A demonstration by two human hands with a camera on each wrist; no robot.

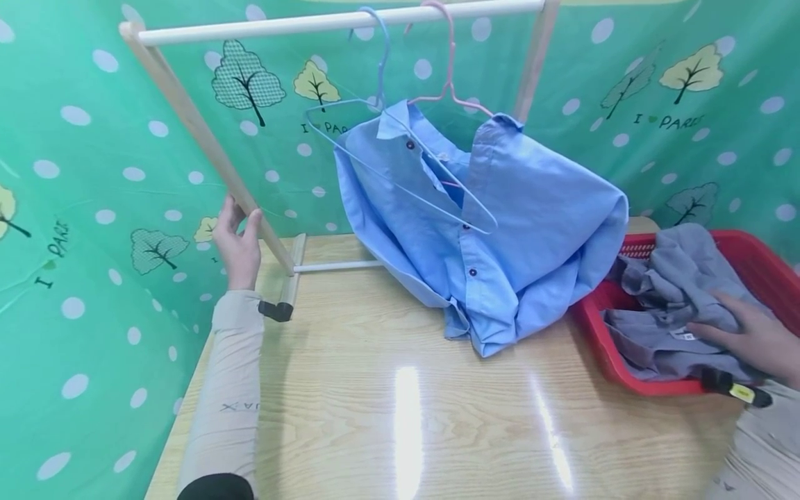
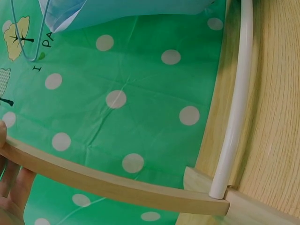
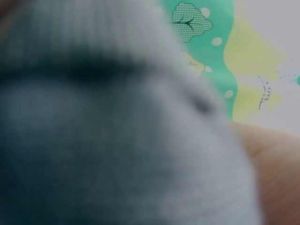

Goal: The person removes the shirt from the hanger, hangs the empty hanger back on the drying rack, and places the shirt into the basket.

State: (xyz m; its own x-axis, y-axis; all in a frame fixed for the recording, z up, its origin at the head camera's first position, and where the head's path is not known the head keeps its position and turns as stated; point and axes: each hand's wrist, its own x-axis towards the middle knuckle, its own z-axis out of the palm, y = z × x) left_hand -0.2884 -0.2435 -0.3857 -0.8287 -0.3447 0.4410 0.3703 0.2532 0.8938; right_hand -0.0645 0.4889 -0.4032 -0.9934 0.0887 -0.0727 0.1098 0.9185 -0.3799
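Note:
My left hand [image 1: 240, 243] grips the slanting wooden side post [image 1: 206, 149] of a clothes rack, thumb on one side and fingers on the other. The same post [image 2: 108, 183] crosses the left wrist view. In the red basket [image 1: 609, 354], my right hand [image 1: 759, 340] holds a grey garment [image 1: 684, 278], cloth between its thumb and fingers. A small white label shows near the thumb. Blurred grey cloth [image 3: 103, 140] fills most of the right wrist view. From the rack's white top rail [image 1: 300, 26] hangs a light-blue shirt [image 1: 537, 201] on a pink hanger [image 1: 450, 62].
An unloaded blue hanger [image 1: 382, 59] hangs from the rail and overlaps the shirt's front. A white lower bar [image 1: 337, 266] joins the rack near the wooden table [image 1: 337, 389]. Behind stands a green curtain [image 1: 275, 153] with dots and trees.

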